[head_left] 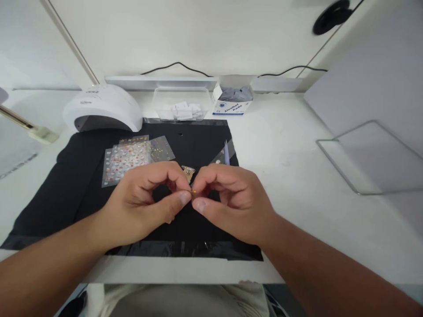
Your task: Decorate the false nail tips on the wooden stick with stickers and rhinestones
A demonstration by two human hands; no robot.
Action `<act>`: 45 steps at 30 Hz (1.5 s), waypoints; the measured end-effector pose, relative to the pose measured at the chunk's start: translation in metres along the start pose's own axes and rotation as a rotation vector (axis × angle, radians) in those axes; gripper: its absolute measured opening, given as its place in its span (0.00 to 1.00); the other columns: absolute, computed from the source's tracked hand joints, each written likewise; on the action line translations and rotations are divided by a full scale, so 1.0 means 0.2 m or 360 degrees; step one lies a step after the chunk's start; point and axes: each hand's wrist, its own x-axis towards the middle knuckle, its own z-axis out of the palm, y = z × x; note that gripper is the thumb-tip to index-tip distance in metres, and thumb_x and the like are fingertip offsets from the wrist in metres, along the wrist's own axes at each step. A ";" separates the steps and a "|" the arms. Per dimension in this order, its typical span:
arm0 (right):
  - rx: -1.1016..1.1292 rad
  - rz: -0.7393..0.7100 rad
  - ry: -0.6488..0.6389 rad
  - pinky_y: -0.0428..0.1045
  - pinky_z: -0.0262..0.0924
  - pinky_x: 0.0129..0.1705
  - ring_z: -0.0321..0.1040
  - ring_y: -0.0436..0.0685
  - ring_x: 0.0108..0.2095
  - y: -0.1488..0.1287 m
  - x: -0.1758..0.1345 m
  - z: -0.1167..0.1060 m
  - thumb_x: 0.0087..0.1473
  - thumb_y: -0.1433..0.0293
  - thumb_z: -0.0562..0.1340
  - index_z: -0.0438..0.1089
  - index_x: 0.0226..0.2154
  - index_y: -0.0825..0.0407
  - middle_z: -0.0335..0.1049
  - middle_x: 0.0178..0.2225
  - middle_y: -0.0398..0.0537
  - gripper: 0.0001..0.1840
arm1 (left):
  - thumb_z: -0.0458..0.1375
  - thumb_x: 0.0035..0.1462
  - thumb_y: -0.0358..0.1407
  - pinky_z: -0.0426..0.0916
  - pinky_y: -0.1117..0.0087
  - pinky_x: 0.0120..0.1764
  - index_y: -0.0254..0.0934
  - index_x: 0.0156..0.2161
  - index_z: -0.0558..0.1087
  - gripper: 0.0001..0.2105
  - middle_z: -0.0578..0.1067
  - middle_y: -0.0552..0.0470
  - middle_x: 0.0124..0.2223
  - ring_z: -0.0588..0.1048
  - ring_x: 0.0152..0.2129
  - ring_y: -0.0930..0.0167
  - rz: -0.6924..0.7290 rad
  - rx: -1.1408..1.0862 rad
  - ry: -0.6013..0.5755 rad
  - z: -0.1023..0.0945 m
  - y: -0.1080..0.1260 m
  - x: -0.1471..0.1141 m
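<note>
My left hand (153, 198) and my right hand (233, 198) meet over the black mat (185, 226), thumb and forefinger pinched on each. Between the fingertips is a tiny piece with a yellow spot (194, 191), mostly covered, so its kind is unclear. Just behind the fingers lies a small tan item with shiny bits (188, 172), partly hidden. Clear sheets of small stickers (127, 158) overlap on the mat beyond my left hand. Past my right hand, another clear sheet (220, 157) lies by an upright pale strip (227, 152).
A white dome-shaped nail lamp (104, 103) stands at the back left. Behind the mat are a clear plastic tray (160, 100) with white packets and an open alcohol pads box (231, 107). A bent metal wire frame (340, 169) is at the right.
</note>
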 end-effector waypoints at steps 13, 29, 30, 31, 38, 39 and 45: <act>-0.0413 -0.0064 -0.0353 0.44 0.51 0.24 0.54 0.47 0.22 -0.01 -0.03 -0.01 0.52 0.74 0.54 0.56 0.26 0.49 0.59 0.22 0.38 0.05 | 0.53 0.55 0.27 0.56 0.79 0.19 0.39 0.28 0.64 0.07 0.63 0.60 0.20 0.61 0.16 0.78 0.0179 0.0401 -0.0035 0.05 0.00 -0.01; -0.1255 -0.0353 -0.0371 0.48 0.52 0.25 0.59 0.52 0.23 -0.11 -0.12 0.02 0.47 0.78 0.52 0.58 0.26 0.50 0.64 0.22 0.45 0.07 | 0.49 0.49 0.25 0.61 0.77 0.18 0.41 0.28 0.59 0.07 0.67 0.60 0.17 0.67 0.12 0.76 0.0417 0.1085 0.0184 0.16 0.06 -0.07; -0.1279 -0.0384 -0.0365 0.48 0.52 0.24 0.58 0.52 0.22 -0.11 -0.12 0.03 0.47 0.78 0.52 0.58 0.25 0.50 0.64 0.22 0.45 0.07 | 0.49 0.49 0.25 0.61 0.77 0.18 0.41 0.28 0.59 0.07 0.67 0.60 0.17 0.66 0.12 0.76 0.0418 0.1071 0.0177 0.16 0.06 -0.07; -0.1301 -0.0419 -0.0357 0.49 0.51 0.24 0.58 0.52 0.22 -0.11 -0.12 0.03 0.46 0.78 0.52 0.59 0.25 0.50 0.63 0.22 0.45 0.07 | 0.49 0.49 0.25 0.61 0.76 0.18 0.41 0.28 0.59 0.07 0.66 0.60 0.17 0.66 0.12 0.76 0.0426 0.1055 0.0170 0.15 0.07 -0.07; -0.1069 -0.0438 -0.0374 0.47 0.51 0.24 0.53 0.49 0.22 -0.10 -0.05 -0.09 0.53 0.78 0.51 0.57 0.27 0.49 0.59 0.22 0.40 0.08 | 0.56 0.57 0.28 0.60 0.75 0.17 0.40 0.31 0.69 0.06 0.72 0.57 0.20 0.69 0.14 0.75 0.0307 0.0708 -0.0002 -0.01 0.10 -0.03; -0.0923 -0.0412 -0.0399 0.46 0.52 0.25 0.54 0.48 0.22 -0.09 -0.03 -0.11 0.55 0.77 0.52 0.58 0.28 0.50 0.60 0.23 0.40 0.08 | 0.58 0.58 0.29 0.63 0.76 0.19 0.40 0.31 0.73 0.05 0.74 0.57 0.21 0.70 0.16 0.75 0.0186 0.0649 -0.0017 -0.05 0.10 -0.01; -0.0211 -0.0239 -0.0238 0.48 0.64 0.36 0.67 0.50 0.32 0.03 0.04 -0.15 0.60 0.69 0.60 0.65 0.39 0.50 0.68 0.31 0.43 0.04 | 0.66 0.56 0.32 0.72 0.76 0.24 0.37 0.34 0.83 0.03 0.80 0.51 0.24 0.75 0.20 0.74 -0.0187 -0.0101 0.0056 -0.17 0.01 0.08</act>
